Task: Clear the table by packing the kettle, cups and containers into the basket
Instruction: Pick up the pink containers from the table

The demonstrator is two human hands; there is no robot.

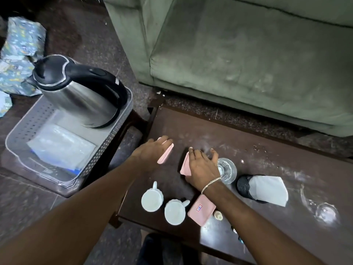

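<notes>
Now | dusty dark table | green sofa behind | both hands' fingers spread over pink containers

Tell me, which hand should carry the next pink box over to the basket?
Probably the left hand. Its fingers already rest on a pink box, and it is on the side nearest the basket, where the kettle already stands. The right hand covers another pink box, farther from the basket.

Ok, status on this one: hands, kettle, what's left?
Left hand and right hand each on a pink container, grip unclear. Kettle already in basket. Two white cups, third pink container wait on table.
</notes>
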